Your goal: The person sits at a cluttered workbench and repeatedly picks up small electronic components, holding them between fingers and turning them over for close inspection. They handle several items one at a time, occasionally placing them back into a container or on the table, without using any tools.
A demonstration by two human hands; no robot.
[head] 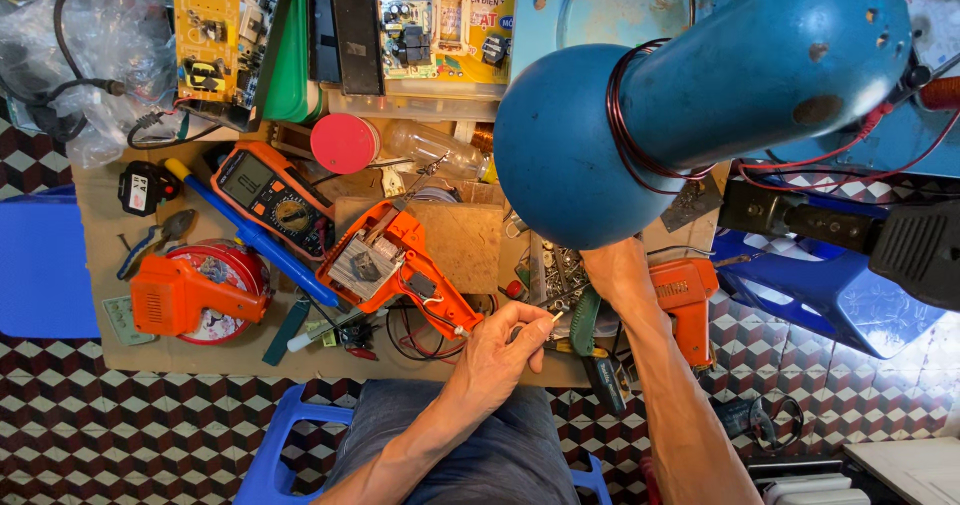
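The opened orange glue-gun-shaped tool (pixel 400 270) lies on its side near the middle of the cardboard-covered desk (pixel 100 210), one half of its shell off so that the metal block and wiring inside show. Red and black wires (pixel 415 330) trail from its handle end toward the person. The left hand (pixel 505 350) sits just beside that handle end, fingers pinched narrow around a small thin piece with a pale tip, which looks like a wire end or a slim part; it is too small to tell which. The right hand (pixel 612 270) reaches forward under the big blue lamp shade (pixel 640 125), which hides its fingers, so I cannot tell whether it is wide, narrow or holding anything. It is over a small tray of metal bits (pixel 560 270) and right beside a second orange tool (pixel 685 300).

Judging from this, the work is mid-repair: the tool is open, and the left hand is preparing a lead while the right seeks a part or an iron. The next move would call for a steady pinch and bringing the piece in line with the open shell without snagging the loose wires.

Farther out lie an orange multimeter (pixel 275 195), a blue-handled screwdriver (pixel 255 235), a round red tin (pixel 215 285) with another orange tool body (pixel 180 295) on it, a red lid (pixel 345 143), pliers (pixel 155 240) and circuit boards (pixel 215 35) at the back. A blue stool (pixel 275 445) stands on the chequered floor (pixel 120 425).
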